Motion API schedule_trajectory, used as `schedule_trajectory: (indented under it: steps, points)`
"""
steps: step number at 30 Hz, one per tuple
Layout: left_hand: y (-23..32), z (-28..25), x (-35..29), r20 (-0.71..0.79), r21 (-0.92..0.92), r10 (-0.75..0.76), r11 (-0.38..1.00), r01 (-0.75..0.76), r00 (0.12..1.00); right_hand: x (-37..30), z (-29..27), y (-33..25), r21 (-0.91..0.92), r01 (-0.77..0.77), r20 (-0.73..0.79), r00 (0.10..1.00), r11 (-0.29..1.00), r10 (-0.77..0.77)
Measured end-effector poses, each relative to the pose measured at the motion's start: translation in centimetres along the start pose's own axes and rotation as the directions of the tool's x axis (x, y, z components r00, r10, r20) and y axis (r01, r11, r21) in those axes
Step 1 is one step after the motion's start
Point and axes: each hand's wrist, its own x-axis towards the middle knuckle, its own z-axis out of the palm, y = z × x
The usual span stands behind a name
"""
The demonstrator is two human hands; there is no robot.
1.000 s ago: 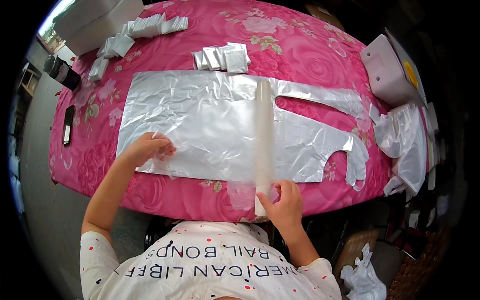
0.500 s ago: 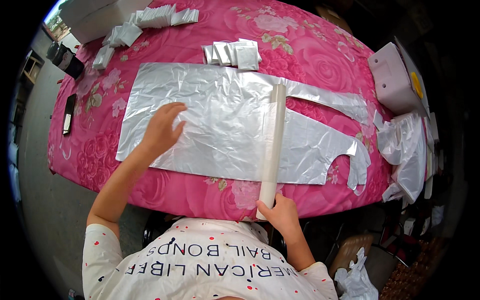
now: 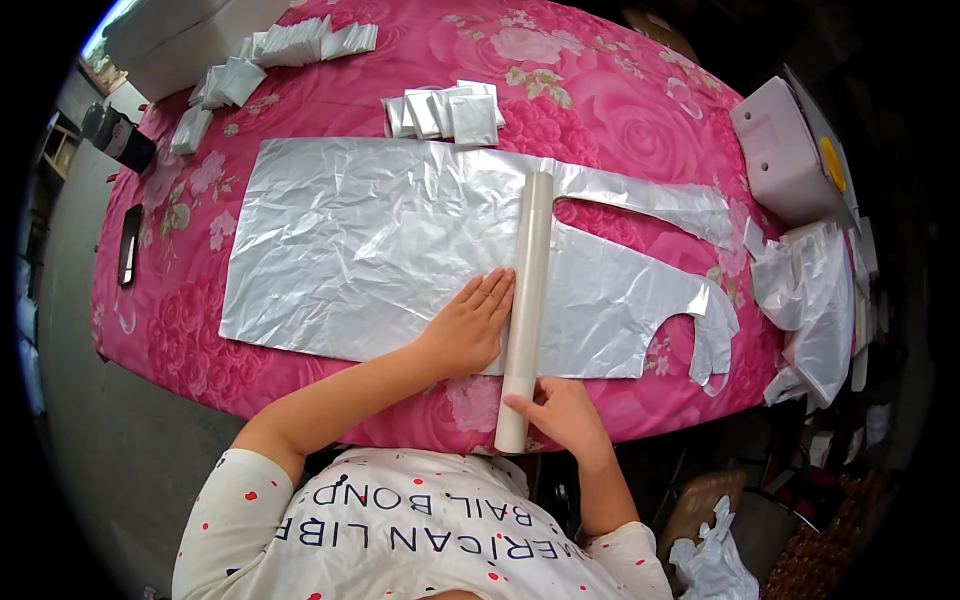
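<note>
A thin, silvery plastic sheet cut like an apron (image 3: 330,250) lies spread on the table, creased at its left and with strap-like parts at its right. Across it, running from far to near, rests a long pale film roll (image 3: 528,270) whose near end reaches past the table's front edge. My left hand (image 3: 468,325) lies flat on the sheet, fingers together and outstretched, fingertips against the roll's left side. At the roll's near end, my right hand (image 3: 565,415) holds it from the right with the thumb on top; some of its fingers are hidden.
A pink flowered cloth (image 3: 640,130) covers the table. Folded plastic squares (image 3: 470,118) lie just beyond the sheet, with a longer row (image 3: 290,42) far left near a white box (image 3: 190,45). A black cup (image 3: 120,138) and phone (image 3: 130,245) are left; a white bag (image 3: 805,300) is right.
My left hand has moved right and nearer, from above the sheet's left part down beside the roll. The roll has shifted slightly left and nearer in view, with my right hand still at its end.
</note>
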Motion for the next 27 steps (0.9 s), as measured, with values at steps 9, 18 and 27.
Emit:
schedule_trajectory:
  steps: [9, 18, 27]
  points:
    - [0.5, -0.4, 0.6, 0.045, 0.146, 0.034, 0.988, -0.04, 0.998, 16.0, -7.4, -4.0, 0.568, 0.101, -0.139, 0.99, 0.817, -0.026]
    - [0.4, -0.3, 0.3, 0.055, 0.097, 0.01, 0.995, -0.015, 0.998, 23.7, -10.9, -1.9, 0.871, 0.38, -0.423, 0.902, -0.31, -0.083]
    - [0.2, 0.0, 0.0, 0.033, 0.039, -0.009, 0.999, 0.008, 0.999, 18.7, -30.9, 9.9, 0.647, 0.628, -0.757, 0.598, -0.432, -0.263]
